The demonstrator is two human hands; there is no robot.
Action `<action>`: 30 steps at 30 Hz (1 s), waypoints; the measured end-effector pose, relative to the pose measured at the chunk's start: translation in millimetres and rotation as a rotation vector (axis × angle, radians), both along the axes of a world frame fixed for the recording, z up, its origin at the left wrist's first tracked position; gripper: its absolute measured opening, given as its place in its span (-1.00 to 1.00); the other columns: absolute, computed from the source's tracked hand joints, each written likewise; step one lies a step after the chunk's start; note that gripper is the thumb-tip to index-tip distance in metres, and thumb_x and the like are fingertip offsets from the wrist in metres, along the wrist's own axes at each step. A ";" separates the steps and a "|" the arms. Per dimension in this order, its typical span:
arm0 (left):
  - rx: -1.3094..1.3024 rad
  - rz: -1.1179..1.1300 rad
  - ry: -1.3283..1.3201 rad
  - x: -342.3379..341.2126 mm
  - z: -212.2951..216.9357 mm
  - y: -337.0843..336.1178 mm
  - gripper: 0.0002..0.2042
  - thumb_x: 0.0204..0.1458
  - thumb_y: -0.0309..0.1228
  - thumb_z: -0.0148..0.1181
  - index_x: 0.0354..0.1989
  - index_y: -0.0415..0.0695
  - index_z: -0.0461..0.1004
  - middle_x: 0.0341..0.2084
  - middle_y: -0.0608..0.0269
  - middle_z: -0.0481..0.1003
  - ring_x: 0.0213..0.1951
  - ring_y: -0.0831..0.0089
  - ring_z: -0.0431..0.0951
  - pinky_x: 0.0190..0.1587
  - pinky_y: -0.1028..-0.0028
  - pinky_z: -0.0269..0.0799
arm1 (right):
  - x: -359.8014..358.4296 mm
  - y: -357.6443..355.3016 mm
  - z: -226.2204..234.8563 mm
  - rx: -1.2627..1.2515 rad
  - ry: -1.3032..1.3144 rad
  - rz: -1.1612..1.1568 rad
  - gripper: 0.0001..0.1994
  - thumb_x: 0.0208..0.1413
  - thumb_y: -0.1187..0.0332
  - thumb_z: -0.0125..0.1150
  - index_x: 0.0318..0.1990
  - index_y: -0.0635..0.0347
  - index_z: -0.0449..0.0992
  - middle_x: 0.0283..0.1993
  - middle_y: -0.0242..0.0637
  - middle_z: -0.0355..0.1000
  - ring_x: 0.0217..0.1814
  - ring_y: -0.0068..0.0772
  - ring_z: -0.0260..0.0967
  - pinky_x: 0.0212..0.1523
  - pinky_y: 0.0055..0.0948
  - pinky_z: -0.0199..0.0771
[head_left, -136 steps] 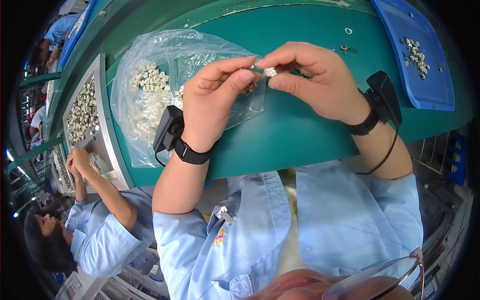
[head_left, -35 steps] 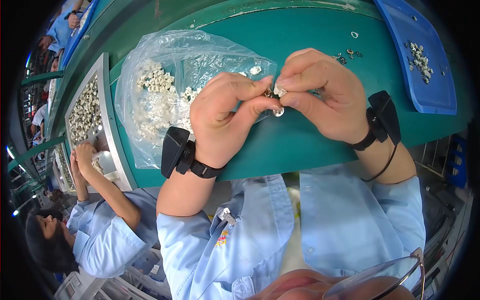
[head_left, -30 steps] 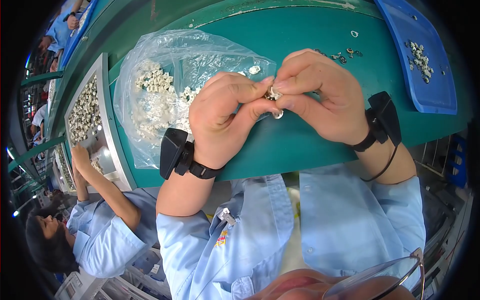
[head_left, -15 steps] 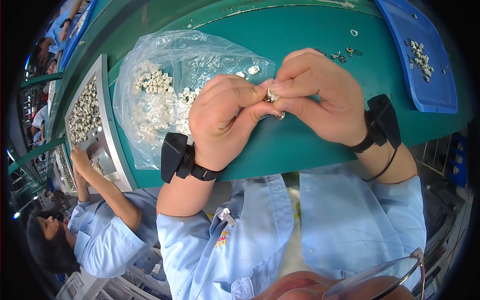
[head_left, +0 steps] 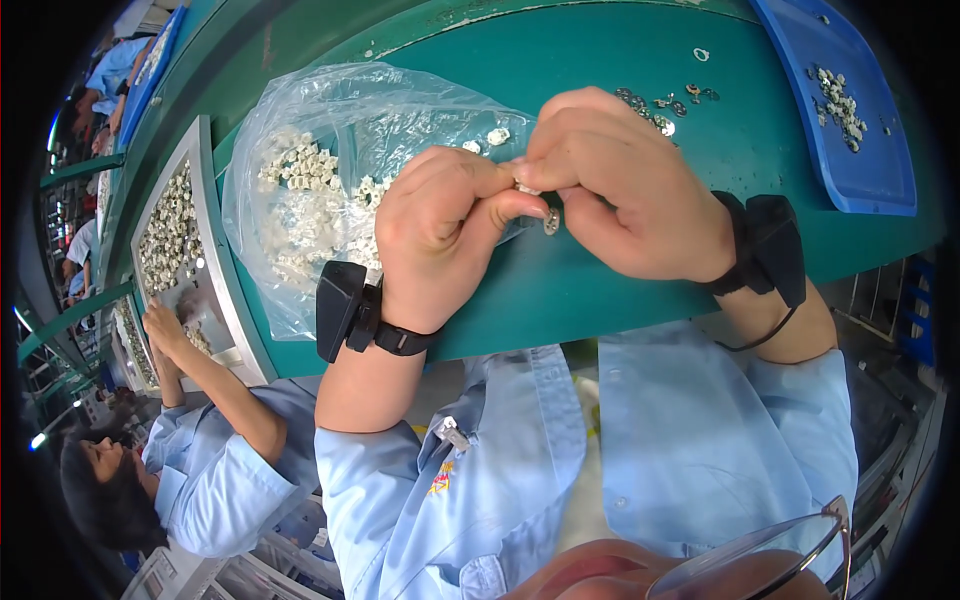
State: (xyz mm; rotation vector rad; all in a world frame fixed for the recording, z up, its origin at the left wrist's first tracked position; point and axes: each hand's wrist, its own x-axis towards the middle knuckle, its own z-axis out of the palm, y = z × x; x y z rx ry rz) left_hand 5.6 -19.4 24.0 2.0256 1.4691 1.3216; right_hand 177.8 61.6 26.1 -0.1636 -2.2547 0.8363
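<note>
A small white plastic part (head_left: 525,187) is pinched where my two hands meet, mostly hidden by the fingertips. My left hand (head_left: 435,225) is closed, its index finger and thumb at the part's left side. Below that thumb tip a small round metal disc (head_left: 551,222) pokes out of the left fingers. My right hand (head_left: 625,185) is closed too, its thumb and fingers bent over the white part from the right. Behind the left hand lies a clear plastic bag (head_left: 410,110) holding many white parts (head_left: 300,165), with a loose white part (head_left: 498,136) at its right end.
Metal discs (head_left: 680,107) and a white ring (head_left: 701,55) lie on the green table (head_left: 610,310) beyond my right hand. A blue tray (head_left: 865,195) with white parts stands far right. At left, a co-worker's hands (head_left: 165,325) are over a metal-rimmed tray (head_left: 235,310) of parts.
My right hand has turned and shifted slightly up and left, its fingers now more curled over the white part. The metal disc below the left thumb shows more fully.
</note>
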 end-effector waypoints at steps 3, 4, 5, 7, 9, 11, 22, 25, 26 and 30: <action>-0.260 0.018 -0.380 -1.8 -4.6 0.1 -0.88 -0.18 -0.47 0.29 -0.47 -0.19 0.48 -0.59 0.31 0.47 -0.52 0.49 0.43 -0.41 0.52 0.35 | -3.6 -1.3 2.6 0.005 0.005 -0.102 -0.69 -0.23 0.56 0.23 -0.22 0.13 0.43 -0.32 -0.32 0.37 -0.24 -0.22 0.31 -0.19 -0.31 0.28; -0.390 0.030 -0.569 -2.0 -5.8 0.4 -0.89 -0.14 -0.47 0.27 -0.45 -0.20 0.48 -0.57 0.33 0.48 -0.51 0.54 0.43 -0.40 0.53 0.35 | -3.7 -0.8 2.3 0.006 0.006 -0.106 -0.69 -0.23 0.56 0.23 -0.22 0.13 0.43 -0.32 -0.32 0.37 -0.24 -0.22 0.31 -0.19 -0.31 0.28; -0.389 0.026 -0.567 -0.8 -6.5 1.3 -0.89 -0.14 -0.47 0.27 -0.45 -0.20 0.48 -0.57 0.33 0.48 -0.51 0.54 0.43 -0.40 0.53 0.35 | -3.9 0.4 1.2 0.053 0.025 -0.143 -0.68 -0.26 0.54 0.26 -0.24 0.13 0.44 -0.34 -0.33 0.36 -0.25 -0.22 0.30 -0.20 -0.32 0.28; -0.502 -0.139 -0.798 2.1 -8.6 2.1 -0.88 -0.04 -0.44 0.20 -0.38 -0.23 0.47 -0.48 0.35 0.48 -0.44 0.59 0.41 -0.34 0.57 0.34 | -4.6 1.5 -1.3 0.143 0.061 -0.211 -0.66 -0.33 0.50 0.33 -0.27 0.13 0.46 -0.36 -0.34 0.35 -0.26 -0.22 0.29 -0.21 -0.34 0.28; -0.557 -0.226 -0.912 1.9 -10.3 1.9 -0.87 0.01 -0.43 0.16 -0.35 -0.24 0.47 -0.43 0.36 0.48 -0.40 0.62 0.40 -0.31 0.58 0.33 | -3.8 0.5 -0.7 0.170 0.066 -0.229 -0.66 -0.35 0.49 0.34 -0.28 0.13 0.47 -0.37 -0.34 0.34 -0.27 -0.22 0.28 -0.22 -0.35 0.28; -0.641 -0.268 -0.987 -2.3 -11.0 0.4 -0.83 0.06 -0.39 0.10 -0.28 -0.25 0.44 -0.36 0.33 0.47 -0.33 0.61 0.40 -0.24 0.59 0.32 | -2.5 -1.3 0.1 0.222 0.076 -0.262 -0.66 -0.38 0.45 0.36 -0.31 0.13 0.48 -0.38 -0.34 0.33 -0.29 -0.22 0.27 -0.24 -0.36 0.29; -0.722 -0.518 -1.050 -7.2 -9.3 0.3 -0.78 0.09 -0.35 0.05 -0.18 -0.23 0.40 -0.29 0.32 0.44 -0.23 0.58 0.40 -0.14 0.58 0.31 | -3.3 -7.1 -0.5 0.294 0.139 -0.241 -0.66 -0.37 0.42 0.33 -0.29 0.12 0.49 -0.37 -0.38 0.33 -0.28 -0.26 0.27 -0.26 -0.37 0.30; -0.687 -0.519 -1.025 -8.1 -8.9 1.4 -0.78 0.09 -0.34 0.06 -0.19 -0.23 0.40 -0.30 0.32 0.44 -0.26 0.60 0.40 -0.17 0.59 0.32 | -2.7 -6.8 3.3 0.249 0.120 -0.222 -0.65 -0.37 0.40 0.33 -0.28 0.10 0.49 -0.36 -0.39 0.33 -0.28 -0.28 0.27 -0.24 -0.38 0.28; -0.660 -0.518 -0.964 -8.0 -8.7 1.4 -0.78 0.08 -0.35 0.07 -0.19 -0.23 0.40 -0.31 0.33 0.44 -0.28 0.59 0.40 -0.19 0.60 0.32 | -1.8 -7.1 6.1 0.219 0.095 -0.210 -0.65 -0.38 0.40 0.33 -0.27 0.10 0.49 -0.35 -0.39 0.33 -0.28 -0.28 0.27 -0.24 -0.38 0.27; -0.633 -0.487 -0.863 -8.6 -6.9 -0.4 -0.80 0.06 -0.38 0.09 -0.20 -0.23 0.41 -0.36 0.33 0.43 -0.33 0.59 0.40 -0.24 0.61 0.31 | 1.3 -4.9 9.3 0.155 0.048 -0.157 -0.64 -0.38 0.40 0.33 -0.26 0.08 0.50 -0.34 -0.41 0.32 -0.30 -0.31 0.26 -0.22 -0.39 0.25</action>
